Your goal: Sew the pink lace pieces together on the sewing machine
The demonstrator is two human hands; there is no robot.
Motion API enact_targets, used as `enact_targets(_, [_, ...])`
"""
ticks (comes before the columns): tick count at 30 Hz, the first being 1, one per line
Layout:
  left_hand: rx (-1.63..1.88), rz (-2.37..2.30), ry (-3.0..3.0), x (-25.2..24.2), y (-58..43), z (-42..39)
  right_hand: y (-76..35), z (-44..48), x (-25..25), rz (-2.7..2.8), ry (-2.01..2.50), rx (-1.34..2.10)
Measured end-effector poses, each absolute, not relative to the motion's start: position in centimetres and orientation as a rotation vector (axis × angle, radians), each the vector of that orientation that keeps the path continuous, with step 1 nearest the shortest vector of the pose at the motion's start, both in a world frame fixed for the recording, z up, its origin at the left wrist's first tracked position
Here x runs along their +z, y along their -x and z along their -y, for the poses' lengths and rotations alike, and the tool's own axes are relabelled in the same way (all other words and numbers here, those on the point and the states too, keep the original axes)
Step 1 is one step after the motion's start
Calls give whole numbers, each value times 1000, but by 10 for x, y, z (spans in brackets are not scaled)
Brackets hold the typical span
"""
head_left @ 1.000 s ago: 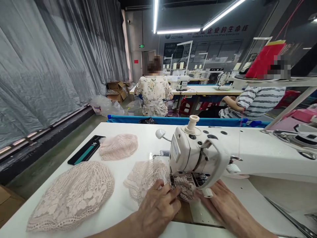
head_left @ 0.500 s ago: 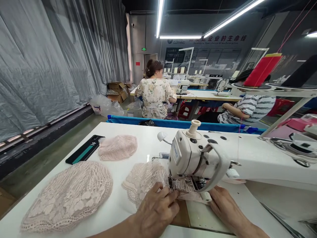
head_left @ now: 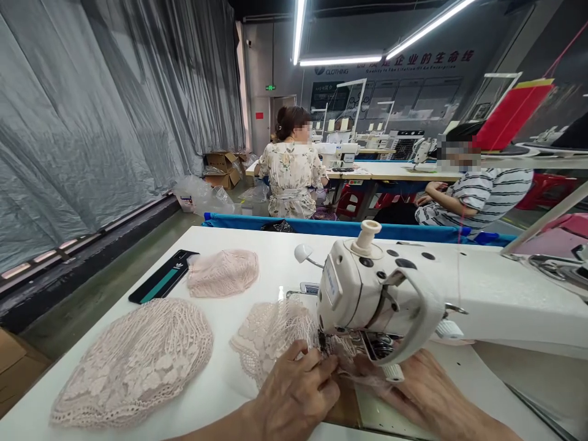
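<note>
One white workshop table (head_left: 257, 248): left hand (head_left: 294, 398) pinches pink lace (head_left: 271, 327), right hand (head_left: 420, 392) lies flat, fingers released.

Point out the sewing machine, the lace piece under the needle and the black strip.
sewing machine (head_left: 351, 288), head view, white face of its head.
lace piece under the needle (head_left: 271, 327), head view, its loose left part.
black strip (head_left: 160, 285), head view, its teal stripe.

Garment factory: rows of sewing machines (head_left: 381, 294), seated workers (head_left: 291, 168).
</note>
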State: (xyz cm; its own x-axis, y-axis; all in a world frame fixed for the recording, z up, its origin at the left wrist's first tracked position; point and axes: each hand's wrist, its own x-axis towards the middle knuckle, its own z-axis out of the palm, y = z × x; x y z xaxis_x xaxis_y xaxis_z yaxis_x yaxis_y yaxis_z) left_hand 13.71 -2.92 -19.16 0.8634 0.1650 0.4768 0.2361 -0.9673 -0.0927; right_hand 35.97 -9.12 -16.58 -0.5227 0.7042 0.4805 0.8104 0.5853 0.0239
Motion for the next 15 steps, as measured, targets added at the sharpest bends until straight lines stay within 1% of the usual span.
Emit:
enact_targets(5, [-695,318,2875,-192,-137,30,-356,99,-174,2377,1167,-364])
enact_targets(9, [-684,331,2865,-194,-136,30,-359,102,-169,2411,1177,-411])
enact_targets(13, [-667,328,2877,-196,-136,29,-361,104,-157,2641,1004,-400])
enact_targets(15, [-649,323,2877,-195,-136,29,-361,109,-154,2691,966,-330])
